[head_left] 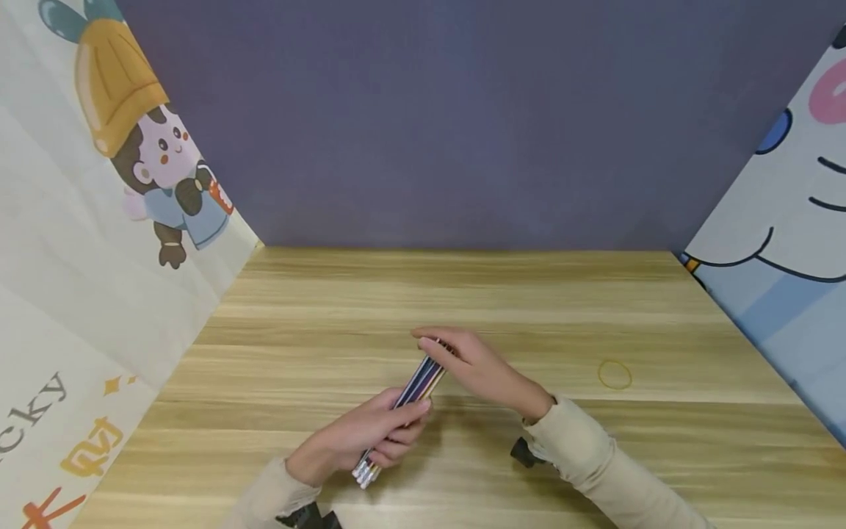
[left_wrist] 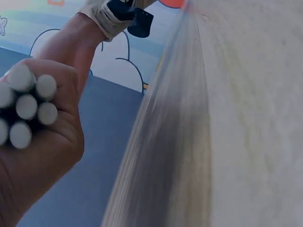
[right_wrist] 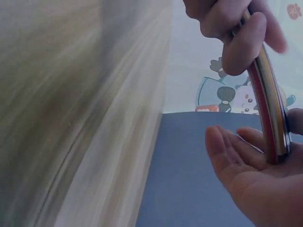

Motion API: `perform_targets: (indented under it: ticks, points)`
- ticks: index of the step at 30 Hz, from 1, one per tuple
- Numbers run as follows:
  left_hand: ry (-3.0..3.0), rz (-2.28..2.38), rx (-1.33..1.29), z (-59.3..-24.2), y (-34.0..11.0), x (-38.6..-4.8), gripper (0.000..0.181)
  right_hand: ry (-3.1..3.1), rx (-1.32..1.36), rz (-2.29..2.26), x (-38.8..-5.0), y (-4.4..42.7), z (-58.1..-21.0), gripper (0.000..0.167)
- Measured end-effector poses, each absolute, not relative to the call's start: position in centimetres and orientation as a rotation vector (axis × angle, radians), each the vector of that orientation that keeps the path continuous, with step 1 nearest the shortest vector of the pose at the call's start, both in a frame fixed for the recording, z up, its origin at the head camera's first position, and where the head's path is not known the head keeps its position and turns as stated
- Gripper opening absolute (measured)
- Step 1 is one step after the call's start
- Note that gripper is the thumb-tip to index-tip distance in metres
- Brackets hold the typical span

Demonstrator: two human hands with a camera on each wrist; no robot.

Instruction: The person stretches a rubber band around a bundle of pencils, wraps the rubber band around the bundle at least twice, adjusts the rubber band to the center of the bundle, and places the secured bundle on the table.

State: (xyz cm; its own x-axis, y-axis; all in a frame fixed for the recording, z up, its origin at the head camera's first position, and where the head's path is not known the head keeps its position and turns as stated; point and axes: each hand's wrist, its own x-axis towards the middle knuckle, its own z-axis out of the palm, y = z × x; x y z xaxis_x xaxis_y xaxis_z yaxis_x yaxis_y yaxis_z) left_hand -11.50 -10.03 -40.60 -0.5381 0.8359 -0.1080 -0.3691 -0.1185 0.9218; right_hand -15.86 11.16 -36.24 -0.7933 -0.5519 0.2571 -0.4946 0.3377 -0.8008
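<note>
In the head view a bundle of several pencils (head_left: 421,382) slants above the table, its white-tipped ends at the lower left. My left hand (head_left: 370,432) grips the bundle around its lower half, thumb laid across it. At the upper end, my right hand (head_left: 479,367) touches the pencils with its palm and thumb. The left wrist view shows the pale round ends (left_wrist: 26,107) grouped closely together. In the right wrist view the far end of the pencils (right_wrist: 269,104) meets the palm of my right hand (right_wrist: 260,184), its fingers fairly straight.
A thin yellow rubber band (head_left: 615,375) lies on the wooden table (head_left: 317,308), to the right of my right hand. Behind the table stands a dark blue-grey panel (head_left: 449,125). Printed cartoon sheets (head_left: 79,220) line the left and right sides.
</note>
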Motion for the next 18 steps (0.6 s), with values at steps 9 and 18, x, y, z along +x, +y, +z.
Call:
perform_targets:
  ticks: [9, 18]
  points:
    - [1.222, 1.824, 0.552, -40.69, -9.83, -11.28, 0.021, 2.449, -1.053, -1.659, -15.27, 10.2, -36.67, 0.039]
    - [1.219, 1.877, 0.558, -40.75, -9.62, -11.0, 0.02, 2.472, -0.98, -1.588, -15.13, 10.22, -36.79, 0.042]
